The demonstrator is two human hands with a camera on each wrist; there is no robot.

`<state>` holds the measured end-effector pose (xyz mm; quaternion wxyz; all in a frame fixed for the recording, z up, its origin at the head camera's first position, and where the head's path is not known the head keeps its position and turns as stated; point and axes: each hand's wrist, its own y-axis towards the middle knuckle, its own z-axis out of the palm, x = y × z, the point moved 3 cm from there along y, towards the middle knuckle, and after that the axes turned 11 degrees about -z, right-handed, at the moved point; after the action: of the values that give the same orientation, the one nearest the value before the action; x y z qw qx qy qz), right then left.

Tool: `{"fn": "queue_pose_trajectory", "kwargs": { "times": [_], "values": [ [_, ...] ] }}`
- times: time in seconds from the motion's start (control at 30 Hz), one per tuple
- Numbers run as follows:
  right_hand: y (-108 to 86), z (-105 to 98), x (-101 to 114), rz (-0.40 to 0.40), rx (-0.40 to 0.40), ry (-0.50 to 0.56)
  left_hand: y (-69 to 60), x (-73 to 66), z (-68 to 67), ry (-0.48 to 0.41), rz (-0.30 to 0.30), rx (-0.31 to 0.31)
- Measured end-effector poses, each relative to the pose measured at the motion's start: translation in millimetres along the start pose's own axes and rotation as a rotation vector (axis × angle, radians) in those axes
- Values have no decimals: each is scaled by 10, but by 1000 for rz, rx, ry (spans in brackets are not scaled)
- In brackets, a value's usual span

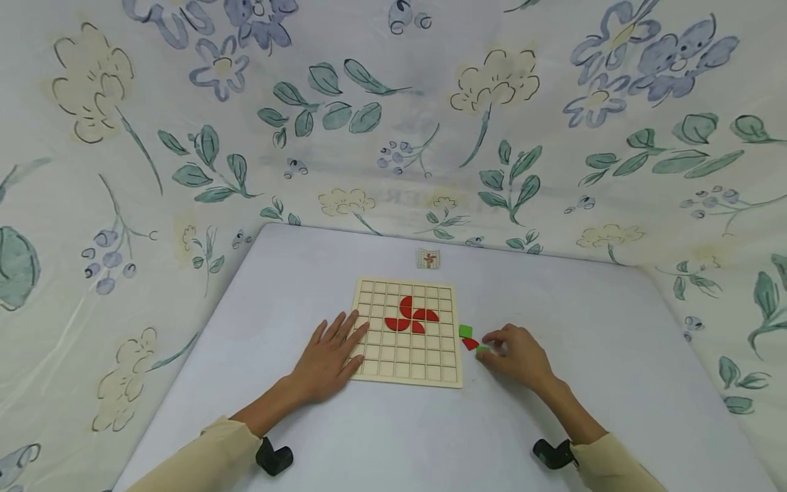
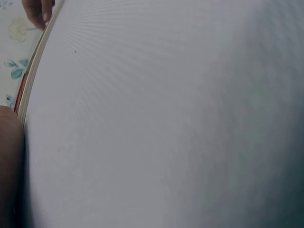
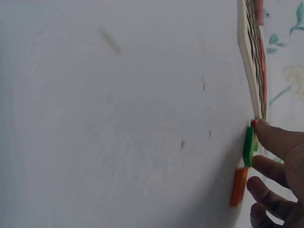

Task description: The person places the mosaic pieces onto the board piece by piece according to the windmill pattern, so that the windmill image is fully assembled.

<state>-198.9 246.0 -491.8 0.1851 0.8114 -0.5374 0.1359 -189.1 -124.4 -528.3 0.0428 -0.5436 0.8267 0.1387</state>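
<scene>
Faintly, at twelve o'clock beyond the white tabletop (image 1: 541, 294), we find some lettering (image 1: 402, 197) on the flower-printed white backdrop (image 1: 424, 61), too pale for us to read. Nearer, just past the board's twelve o'clock, lies a small printed card (image 1: 428, 258) with a red pinwheel on a grid.

We have the square pale wooden board (image 1: 382, 355) at mid-table, scored into small cells, with four rounded red blades (image 1: 397, 324) forming a pinwheel around its centre. Our left hand (image 1: 326, 359) rests spread and ungrasping on its edge at eight o'clock.

Just off its edge, towards four o'clock, we see a green square tile (image 1: 465, 331), a red curved-edged tile (image 1: 470, 344) and a second green tile (image 3: 249, 145). Our right hand (image 1: 515, 355) brings thumb and forefinger to that last one; whether they pinch or merely touch it, we cannot tell. Beside it sits an orange block (image 3: 239, 186).
</scene>
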Motion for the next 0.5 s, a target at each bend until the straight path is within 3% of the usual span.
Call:
{"fn": "queue_pose_trajectory", "kwargs": {
  "times": [0.5],
  "values": [
    [158, 236, 174, 24, -44, 10, -14, 27, 21, -15, -1, -2]
  ]
}}
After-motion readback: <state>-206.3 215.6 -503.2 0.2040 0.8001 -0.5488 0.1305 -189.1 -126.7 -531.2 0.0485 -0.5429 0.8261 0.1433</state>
